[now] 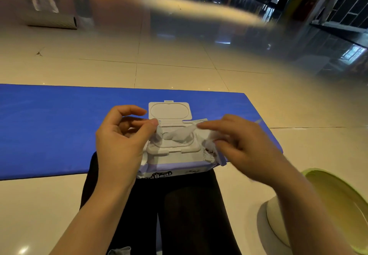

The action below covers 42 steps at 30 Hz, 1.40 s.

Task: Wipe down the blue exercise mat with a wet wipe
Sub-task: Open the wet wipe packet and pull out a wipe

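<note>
At the centre of the frame the left hand (121,141) pinches one end of a wet wipe (177,134) between thumb and curled fingers, just at the left edge of the pack's opening. The right hand (239,145) is blurred; its fingers reach across the right end of the same wipe and seem to hold crumpled white material there, though I cannot tell exactly how the grip closes. Held from both ends like this, the wipe looks to be getting drawn out of the slot or spread flat, a judgement from the pose only.

The pack of wipes (179,161) rests on the person's lap, on dark trousers (179,205), which keeps it steady and close while both hands work. Its white flip lid (170,111) stands open and tilted back, away from the person, so the opening stays free.

The blue exercise mat (49,127) lies flat on the floor right in front of the knees, running from the left edge of the frame to just past the right hand. It is not yet being wiped.

The floor (179,59) is glossy cream tile with dark joint lines. At lower right sits a round white and green bin (328,205), beside the right forearm. The upper right shows dark, reflective flooring and shelving; a rolled grey mat (51,22) lies at upper left.
</note>
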{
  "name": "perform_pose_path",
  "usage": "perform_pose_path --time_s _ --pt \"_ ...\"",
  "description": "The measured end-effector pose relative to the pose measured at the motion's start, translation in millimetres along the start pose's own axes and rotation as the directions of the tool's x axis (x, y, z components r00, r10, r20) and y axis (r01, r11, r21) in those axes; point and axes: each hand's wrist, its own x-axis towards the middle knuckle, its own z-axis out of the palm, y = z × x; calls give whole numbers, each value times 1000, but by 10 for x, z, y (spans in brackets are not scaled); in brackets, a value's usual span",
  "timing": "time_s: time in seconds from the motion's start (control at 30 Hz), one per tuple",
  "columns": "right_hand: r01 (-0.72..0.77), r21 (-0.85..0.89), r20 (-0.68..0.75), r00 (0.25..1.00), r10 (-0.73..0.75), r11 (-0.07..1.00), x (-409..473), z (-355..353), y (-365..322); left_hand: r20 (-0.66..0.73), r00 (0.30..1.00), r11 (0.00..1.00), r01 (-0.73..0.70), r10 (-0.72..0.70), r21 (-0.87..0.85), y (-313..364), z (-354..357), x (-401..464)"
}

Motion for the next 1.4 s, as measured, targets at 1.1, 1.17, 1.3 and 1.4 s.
perform_pose_path --time_s 1.1,1.17,1.3,1.4 --pt "194 -355 340 938 -67 914 392 73 -277 -36 999 996 32 -35 -82 24 61 18" --pt "220 -468 350 936 -49 856 399 69 -290 -37 999 996 35 -39 -86 21 63 17" --pt "300 -558 357 928 -103 774 422 91 -327 -29 999 996 31 -33 -85 18 81 8" --pt "196 -404 349 936 -48 894 439 -3 -317 -27 999 996 33 -35 -80 7 76 10"
